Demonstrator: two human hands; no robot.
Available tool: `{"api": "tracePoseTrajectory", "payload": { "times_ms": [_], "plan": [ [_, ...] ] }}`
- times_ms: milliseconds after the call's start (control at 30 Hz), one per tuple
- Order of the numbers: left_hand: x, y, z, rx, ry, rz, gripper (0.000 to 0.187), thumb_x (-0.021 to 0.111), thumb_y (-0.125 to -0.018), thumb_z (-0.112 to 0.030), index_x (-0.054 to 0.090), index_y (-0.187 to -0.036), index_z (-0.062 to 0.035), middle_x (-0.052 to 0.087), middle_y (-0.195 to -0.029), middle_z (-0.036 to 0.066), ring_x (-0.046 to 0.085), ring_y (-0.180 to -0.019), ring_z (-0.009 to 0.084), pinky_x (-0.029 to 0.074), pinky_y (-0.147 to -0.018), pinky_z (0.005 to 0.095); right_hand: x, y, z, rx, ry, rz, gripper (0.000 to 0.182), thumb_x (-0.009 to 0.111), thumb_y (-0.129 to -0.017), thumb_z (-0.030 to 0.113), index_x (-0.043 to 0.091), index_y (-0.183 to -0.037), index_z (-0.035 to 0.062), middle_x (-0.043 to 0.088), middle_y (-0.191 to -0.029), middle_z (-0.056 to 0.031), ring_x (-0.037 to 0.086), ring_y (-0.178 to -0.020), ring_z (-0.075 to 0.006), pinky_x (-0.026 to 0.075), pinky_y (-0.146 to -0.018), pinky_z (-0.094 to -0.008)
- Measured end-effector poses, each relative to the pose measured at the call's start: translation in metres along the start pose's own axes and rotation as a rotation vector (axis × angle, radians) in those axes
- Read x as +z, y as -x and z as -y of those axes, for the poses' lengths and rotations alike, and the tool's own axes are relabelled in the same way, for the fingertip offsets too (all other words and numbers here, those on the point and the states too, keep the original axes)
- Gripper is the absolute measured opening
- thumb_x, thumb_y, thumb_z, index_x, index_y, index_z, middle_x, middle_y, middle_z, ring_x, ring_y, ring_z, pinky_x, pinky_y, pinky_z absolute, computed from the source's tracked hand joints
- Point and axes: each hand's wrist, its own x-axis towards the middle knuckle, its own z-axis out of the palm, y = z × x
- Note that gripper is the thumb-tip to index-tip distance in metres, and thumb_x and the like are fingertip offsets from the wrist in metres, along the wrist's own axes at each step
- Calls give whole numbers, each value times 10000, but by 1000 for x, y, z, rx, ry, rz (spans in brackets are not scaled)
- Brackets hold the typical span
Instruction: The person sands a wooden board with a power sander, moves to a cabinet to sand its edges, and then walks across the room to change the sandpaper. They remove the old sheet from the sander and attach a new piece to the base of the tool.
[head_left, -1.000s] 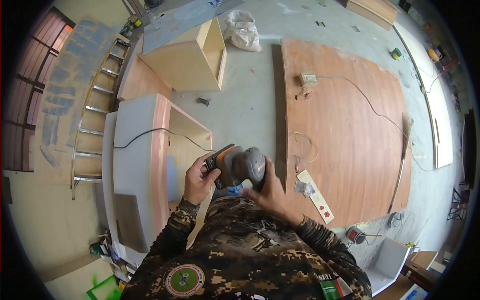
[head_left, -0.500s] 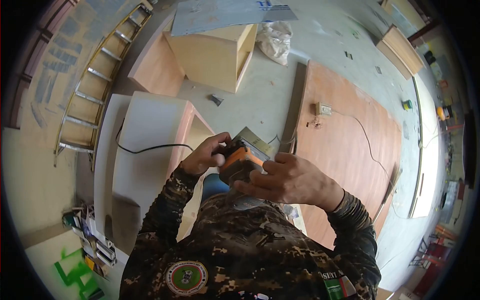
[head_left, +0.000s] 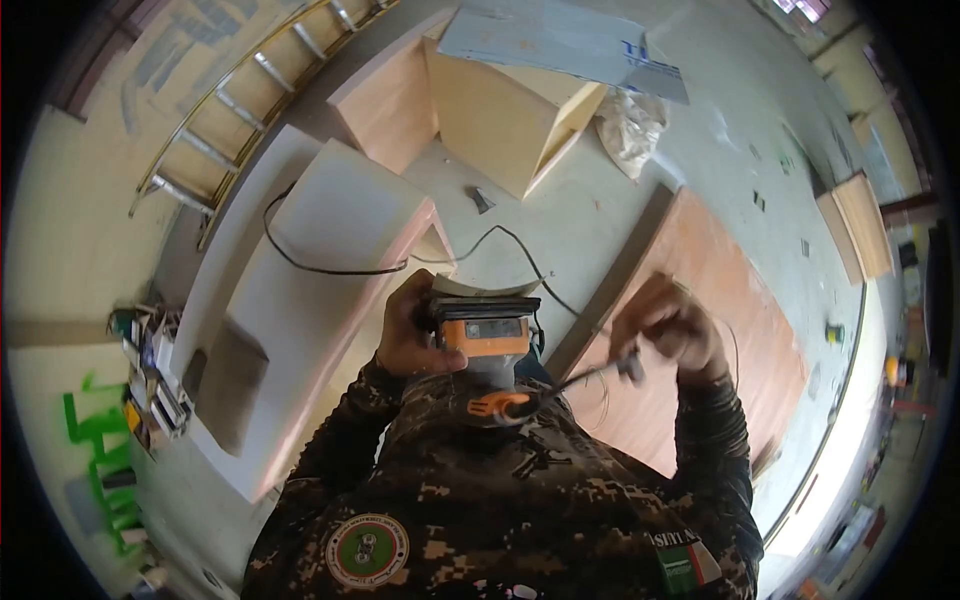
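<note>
My left hand is closed around the side of an orange and black electric sander, thumb on its orange body, close in front of my chest. A curved sheet of sandpaper sticks up along the sander's dark pad. From the orange end near my shirt, a dark cord stretches up to the right. Right of the sander, my right hand is raised over the wooden panel and smeared by motion. A blurred grey piece on the cord shows just under its fingers; I cannot tell whether they grip it.
A pale cabinet lies at the left with a black cable across it. A reddish wooden panel lies at the right. Farther off are a box-like cabinet, a white sack and a ladder by the wall.
My right hand has moved off the sander, out to the right. The sander has turned so its orange side faces me and the sandpaper stands up behind the pad. My view has shifted.
</note>
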Motion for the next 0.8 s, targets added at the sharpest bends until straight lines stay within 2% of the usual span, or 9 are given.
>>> {"api": "tracePoseTrajectory", "payload": {
  "times_ms": [100,167,267,400,500,600,667,700,800],
  "plan": [
    [5,5,6,60,37,-16,722,950,-538,-216,536,-1090,-3,649,-999,56,609,-963,130,487,-880,305,-21,19,-79,356,-56,366,324,700,-933,262,686,-1029,-47,673,-893,-173,671,-742,-213,564,-598,-303],
    [12,5,3,88,52,31,728,923,-550,-178,529,-1137,-3,668,-1022,95,633,-1026,186,484,-942,342,-4,10,-89,378,202,366,385,733,-908,261,655,-1134,-41,664,-1049,-199,662,-869,-218,579,-685,-317],
    [28,5,-5,54,139,48,714,920,-560,-168,529,-1138,-16,670,-1076,140,633,-1127,250,473,-996,372,4,-10,-72,79,49,-109,937,852,-781,302,302,-1498,53,269,-1553,-140,581,-1105,-280,529,-903,-425],
    [24,10,1,134,8,78,732,913,-583,-145,518,-1183,-7,659,-1101,159,609,-1209,314,455,-1038,400,11,-31,-62,-125,234,-39,673,781,-858,333,511,-1374,-6,557,-1326,-160,632,-1090,-287,527,-899,-395],
    [18,9,-21,89,-132,81,759,940,-623,-274,542,-1197,22,646,-1074,156,632,-1134,342,473,-995,432,12,-34,-62,-92,306,-15,467,724,-917,296,638,-1229,-40,677,-1102,-182,672,-1008,-278,532,-865,-371],
    [8,4,-44,344,-674,154,769,824,-734,-557,595,-1146,51,647,-1033,176,647,-1018,340,493,-900,420,15,-38,-65,-54,225,-73,344,673,-963,246,691,-1149,-43,708,-1007,-198,695,-925,-276,538,-831,-358],
    [5,5,-52,79,-410,158,942,512,-791,-845,639,-1056,50,653,-1021,201,633,-921,339,483,-823,406,18,-40,-61,-30,224,-84,325,649,-982,239,695,-1148,-37,707,-1020,-208,700,-900,-279,542,-815,-353],
    [1,2,-63,57,-602,216,1048,247,-830,-898,639,-1059,47,664,-1008,209,635,-911,326,480,-804,387,21,-43,-52,20,280,-73,316,618,-1001,243,703,-1142,-27,714,-1027,-208,702,-889,-288,544,-808,-347],
    [8,-3,-84,-131,-661,183,975,270,-891,-832,658,-1052,49,669,-1003,207,644,-904,321,482,-808,413,23,-52,-40,6,473,-9,359,544,-1040,299,713,-1153,3,723,-1072,-202,707,-880,-324,551,-812,-347]
  ]
}}
